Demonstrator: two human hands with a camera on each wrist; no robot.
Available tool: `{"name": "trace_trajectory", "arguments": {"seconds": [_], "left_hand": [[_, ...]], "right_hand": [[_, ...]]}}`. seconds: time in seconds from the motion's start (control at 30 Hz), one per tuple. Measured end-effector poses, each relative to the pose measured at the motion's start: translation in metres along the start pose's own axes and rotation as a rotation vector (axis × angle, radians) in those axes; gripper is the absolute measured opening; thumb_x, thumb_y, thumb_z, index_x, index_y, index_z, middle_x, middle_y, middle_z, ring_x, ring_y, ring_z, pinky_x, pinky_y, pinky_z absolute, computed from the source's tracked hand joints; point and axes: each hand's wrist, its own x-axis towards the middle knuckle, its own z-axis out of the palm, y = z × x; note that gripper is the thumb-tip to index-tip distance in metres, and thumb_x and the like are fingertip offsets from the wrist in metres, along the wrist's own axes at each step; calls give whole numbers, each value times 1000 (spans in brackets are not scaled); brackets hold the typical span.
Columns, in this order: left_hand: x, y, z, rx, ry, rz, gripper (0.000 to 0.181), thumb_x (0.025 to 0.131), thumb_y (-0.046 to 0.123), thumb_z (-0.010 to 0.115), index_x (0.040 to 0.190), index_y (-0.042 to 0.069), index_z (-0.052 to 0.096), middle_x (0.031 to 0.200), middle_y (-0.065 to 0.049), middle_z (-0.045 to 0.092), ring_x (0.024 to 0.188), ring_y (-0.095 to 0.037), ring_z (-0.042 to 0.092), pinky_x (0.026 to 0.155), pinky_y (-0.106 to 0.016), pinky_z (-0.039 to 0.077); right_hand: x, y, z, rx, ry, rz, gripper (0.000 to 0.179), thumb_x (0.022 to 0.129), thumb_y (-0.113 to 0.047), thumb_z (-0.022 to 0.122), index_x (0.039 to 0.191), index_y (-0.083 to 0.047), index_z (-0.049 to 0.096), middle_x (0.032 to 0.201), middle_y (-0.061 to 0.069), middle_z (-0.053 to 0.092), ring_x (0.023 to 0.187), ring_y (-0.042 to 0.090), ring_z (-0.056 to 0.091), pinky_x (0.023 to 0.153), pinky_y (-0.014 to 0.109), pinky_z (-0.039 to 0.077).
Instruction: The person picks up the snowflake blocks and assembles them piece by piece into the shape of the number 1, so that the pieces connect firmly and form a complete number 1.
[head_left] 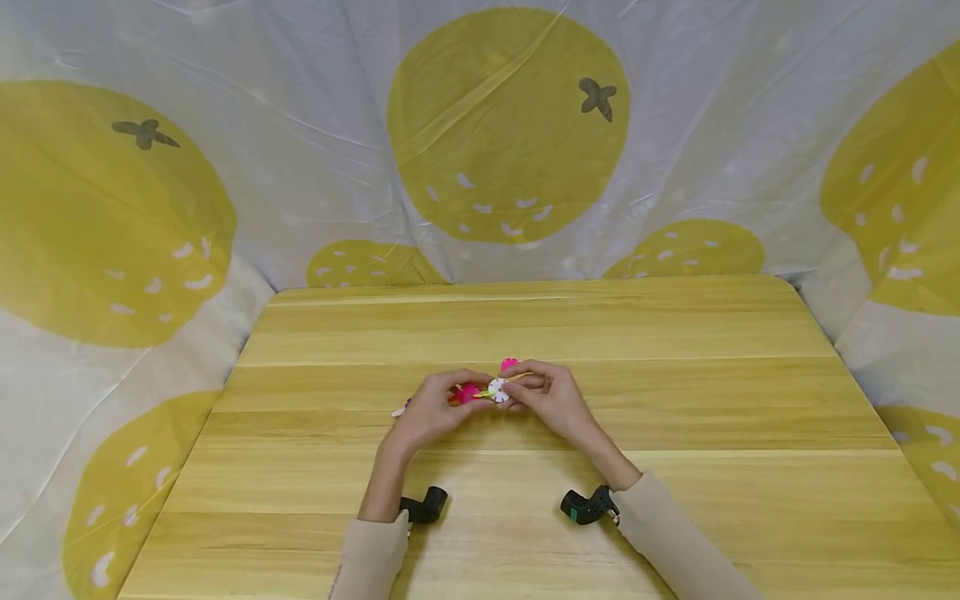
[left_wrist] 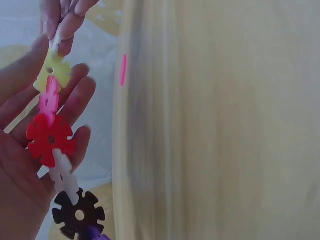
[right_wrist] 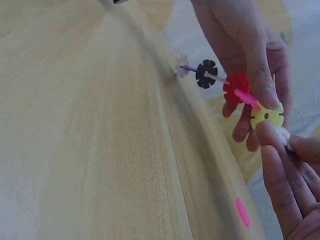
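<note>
A chain of notched plastic discs hangs between the two hands, above the wooden table (head_left: 637, 400). My left hand (head_left: 427, 408) pinches the yellow disc (left_wrist: 59, 71) between thumb and fingers. A white disc (head_left: 498, 390), slotted into or against the yellow one, is pinched by my right hand (head_left: 555, 404); fingers partly cover this joint. Beyond the yellow disc follow a pink disc (right_wrist: 245, 98), a red disc (left_wrist: 50, 139), a white disc (left_wrist: 62, 175), a black disc (right_wrist: 206, 74), a purple disc (right_wrist: 188, 68) and a whitish end disc (right_wrist: 182, 65).
One loose pink disc (head_left: 509, 364) lies on the table just past the right hand's fingers. Black wrist devices (head_left: 427, 506) sit at both cuffs. Behind the table's far edge hangs a pale cloth (head_left: 315, 167) with large yellow fruit prints.
</note>
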Motion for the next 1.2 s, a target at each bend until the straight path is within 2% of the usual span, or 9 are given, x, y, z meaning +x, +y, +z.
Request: {"name": "trace_trajectory", "arguments": {"seconds": [0.2, 0.33, 0.63, 0.8, 0.93, 1.07, 1.2], "left_hand": [[3, 2, 8, 28, 53, 77, 34, 88, 11, 83, 121, 10, 76, 121, -4, 77, 116, -22, 71, 99, -42, 57], [4, 3, 11, 39, 72, 84, 39, 88, 11, 83, 126, 10, 74, 124, -6, 76, 119, -23, 70, 99, -41, 57], [5, 1, 13, 23, 106, 105, 38, 86, 14, 84, 122, 10, 76, 121, -6, 77, 113, -22, 72, 95, -37, 59], [5, -1, 11, 44, 126, 124, 34, 88, 13, 82, 121, 8, 76, 121, -7, 77, 117, -25, 71, 100, -40, 58], [4, 0, 9, 51, 126, 97, 34, 88, 12, 82, 121, 10, 76, 120, -7, 77, 117, -25, 71, 100, -42, 57], [3, 1, 5, 32, 113, 37, 35, 89, 12, 82, 123, 14, 76, 113, -3, 78, 105, -19, 71, 90, -34, 58], [2, 0, 2, 24, 107, 0, 34, 90, 15, 81, 124, 17, 76, 111, -1, 78, 97, -14, 67, 79, -24, 53]], "right_hand": [[-1, 1, 2, 24, 55, 30, 25, 99, -5, 68, 120, 8, 69, 96, 30, 76, 79, 24, 79, 72, 36, 64], [-1, 0, 2, 24, 103, 58, 24, 99, -5, 68, 120, 6, 70, 94, 29, 77, 74, 17, 78, 68, 31, 63], [0, -1, 2, 33, 105, 71, 23, 100, -7, 67, 118, 7, 70, 85, 22, 78, 71, 15, 77, 64, 27, 61], [1, -5, -2, 21, 76, 81, 26, 101, -9, 66, 121, 8, 68, 94, 23, 79, 76, 18, 78, 70, 35, 64], [3, -7, -13, -41, 122, 82, 27, 100, -8, 68, 123, 7, 68, 106, 27, 76, 80, 28, 79, 72, 39, 64], [8, -6, -23, -178, 186, 69, 30, 96, -6, 72, 124, 7, 69, 107, 28, 73, 83, 38, 76, 68, 35, 63], [13, -2, -29, -321, 184, 95, 34, 93, -5, 76, 125, 5, 70, 105, 25, 72, 79, 31, 75, 63, 28, 61]]}}
